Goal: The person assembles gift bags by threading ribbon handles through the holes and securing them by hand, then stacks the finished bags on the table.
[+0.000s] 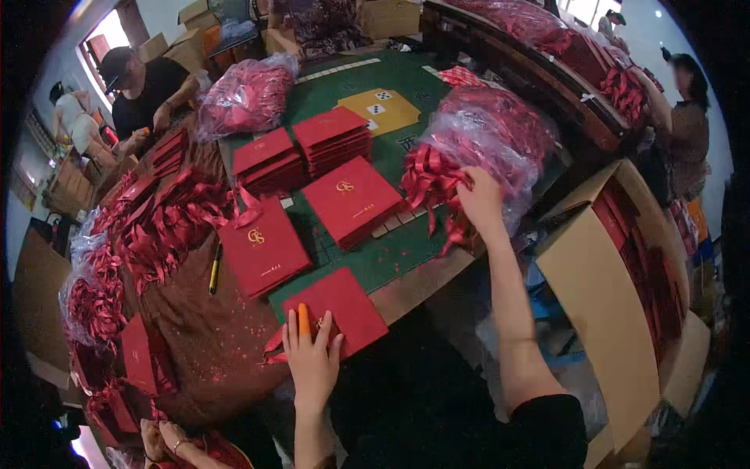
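Note:
My left hand (312,358) lies spread on a flat red paper bag (355,313) at the table's near edge, an orange cover on one finger. A bit of red ribbon (275,344) sticks out beside that bag on the left. My right hand (478,191) is closed on red ribbons (430,176) that spill from a clear plastic bag (500,129). Two piles of red bags with gold lettering, a left pile (264,244) and a right pile (351,199), lie between my hands and the taller stacks (332,137) behind.
A yellow-and-black cutter (215,270) lies on the brown cloth (195,313). On the right stands an open cardboard box (605,305) holding red bags. Another person's hands (162,439) are at lower left. People sit or stand at far left (144,90) and right (691,117).

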`<state>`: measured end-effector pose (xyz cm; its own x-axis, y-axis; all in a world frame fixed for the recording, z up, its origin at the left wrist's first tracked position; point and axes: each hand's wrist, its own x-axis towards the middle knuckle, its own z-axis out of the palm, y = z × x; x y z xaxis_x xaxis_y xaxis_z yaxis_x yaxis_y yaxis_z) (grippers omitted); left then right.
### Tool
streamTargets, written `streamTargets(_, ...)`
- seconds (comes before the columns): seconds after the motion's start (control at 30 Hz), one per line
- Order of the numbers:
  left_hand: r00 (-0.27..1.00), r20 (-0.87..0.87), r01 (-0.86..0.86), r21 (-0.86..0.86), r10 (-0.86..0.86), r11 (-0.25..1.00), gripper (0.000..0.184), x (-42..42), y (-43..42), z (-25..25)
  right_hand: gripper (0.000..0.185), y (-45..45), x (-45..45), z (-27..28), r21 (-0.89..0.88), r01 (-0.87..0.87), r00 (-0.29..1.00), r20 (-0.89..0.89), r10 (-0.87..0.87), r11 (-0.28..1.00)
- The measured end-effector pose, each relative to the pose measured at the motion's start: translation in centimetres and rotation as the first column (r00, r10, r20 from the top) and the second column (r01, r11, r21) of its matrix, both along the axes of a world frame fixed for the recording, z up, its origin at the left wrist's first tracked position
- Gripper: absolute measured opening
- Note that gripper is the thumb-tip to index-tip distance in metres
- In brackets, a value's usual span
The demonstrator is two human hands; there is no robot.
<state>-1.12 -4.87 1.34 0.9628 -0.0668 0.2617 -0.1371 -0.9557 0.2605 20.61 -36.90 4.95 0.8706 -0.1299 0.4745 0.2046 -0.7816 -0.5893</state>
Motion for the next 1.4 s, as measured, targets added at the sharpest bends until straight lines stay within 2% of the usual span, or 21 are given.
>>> streamTargets(0.03,1.0,-0.004,0.006,-0.002,-0.006,1.0,0.042,-0.1,0.0,0.0,0.028,0.4,-1.5,0.0,0.029,-0.079,0.997,0.029,0.078,0.996)
streamTargets(0.13,1.0,-0.015,-0.004,0.001,0.004,1.0,0.042,-0.4,0.0,0.2,0.027,0.5,-4.1,-3.2,-0.098,-0.339,0.941,-0.038,0.337,0.936)
streamTargets(0.23,1.0,-0.016,-0.003,0.0,0.003,1.0,0.042,-0.6,0.3,0.4,0.035,-0.6,-5.5,-4.4,-0.259,-0.282,0.958,-0.133,0.255,0.924)
streamTargets(0.37,0.999,-0.052,-0.016,-0.029,0.015,0.999,0.041,-1.0,0.7,0.3,0.048,-1.2,-6.8,-2.7,-0.151,-0.354,0.932,-0.144,0.334,0.923)
streamTargets(0.4,0.999,-0.04,-0.02,-0.043,0.018,0.999,0.041,-1.0,0.6,0.3,0.052,-1.1,-6.6,-3.0,-0.157,-0.36,0.933,-0.065,0.354,0.92)
streamTargets(0.47,0.999,0.031,-0.01,-0.02,0.011,1.0,0.042,-0.9,0.6,-0.1,0.05,-0.6,-6.7,-2.1,-0.243,-0.363,0.93,-0.035,0.366,0.9)
streamTargets(0.5,0.999,0.03,-0.019,-0.015,0.019,1.0,0.043,-1.0,0.5,-0.2,0.04,-0.3,-6.7,-1.9,-0.214,-0.373,0.928,-0.071,0.367,0.903)
streamTargets(0.6,0.999,0.048,-0.017,-0.024,0.018,1.0,0.043,-1.0,0.4,-0.3,0.014,0.8,-6.1,-2.2,-0.305,-0.404,0.9,0.037,0.435,0.862)
streamTargets(0.7,0.999,0.021,-0.027,-0.031,0.028,0.999,0.043,-0.9,0.4,-0.3,0.013,4.4,-6.3,0.1,-0.163,-0.535,0.806,0.195,0.558,0.829)
streamTargets(0.77,0.999,0.019,-0.03,0.013,0.03,0.999,0.041,-1.0,0.3,-0.2,0.017,7.0,-6.7,1.6,0.178,-0.597,0.773,-0.132,0.621,0.782)
streamTargets(0.8,0.999,0.023,-0.035,0.028,0.035,0.999,0.04,-0.9,0.2,-0.2,0.015,8.4,-7.2,3.1,0.31,-0.621,0.705,-0.179,0.686,0.72)
streamTargets(0.9,0.999,0.018,-0.044,0.033,0.044,0.998,0.04,-1.2,0.0,-0.1,0.005,11.1,-6.8,3.6,0.415,-0.58,0.778,0.026,0.628,0.701)
streamTargets(0.93,0.999,0.021,-0.043,0.036,0.042,0.998,0.042,-1.3,0.0,-0.3,0.011,11.2,-6.3,3.6,0.34,-0.567,0.804,0.028,0.594,0.751)
streamTargets(1.0,0.997,0.046,-0.061,-0.102,0.066,0.993,0.044,-1.3,0.3,-0.3,0.019,10.6,-5.4,2.3,0.088,-0.5,0.846,-0.164,0.507,0.862)
streamTargets(1.03,0.993,0.103,-0.045,-0.184,0.065,0.982,0.045,-1.4,0.9,-0.3,0.025,10.6,-5.1,1.9,0.004,-0.481,0.805,-0.395,0.443,0.877)
streamTargets(1.1,0.975,0.154,-0.125,-0.224,0.162,0.967,0.043,-1.5,2.2,-0.8,0.024,9.8,-4.6,-2.1,-0.132,-0.587,0.798,-0.262,0.543,0.799)
streamTargets(1.17,0.962,0.167,-0.176,-0.221,0.215,0.959,0.041,-1.5,3.1,-1.1,0.027,8.9,-4.6,-2.6,-0.225,-0.594,0.792,-0.332,0.512,0.772)
streamTargets(1.23,0.963,0.08,-0.203,-0.407,0.256,0.891,0.04,-1.5,3.8,-1.5,0.034,8.3,-4.8,-2.8,-0.331,-0.602,0.797,-0.306,0.521,0.727)
streamTargets(1.27,0.958,0.125,-0.194,-0.371,0.256,0.908,0.039,-1.4,4.0,-1.5,0.041,8.0,-5.1,-2.6,-0.399,-0.613,0.79,-0.322,0.522,0.681)
streamTargets(1.33,0.957,0.097,-0.209,-0.42,0.273,0.883,0.037,-1.4,4.1,-1.8,0.042,8.6,-6.0,-2.1,-0.418,-0.552,0.816,-0.093,0.571,0.721)
streamTargets(1.4,0.956,0.07,-0.222,-0.469,0.287,0.855,0.036,-1.1,4.2,-2.4,0.034,10.8,-7.0,-0.4,-0.252,-0.637,0.76,-0.046,0.648,0.729)
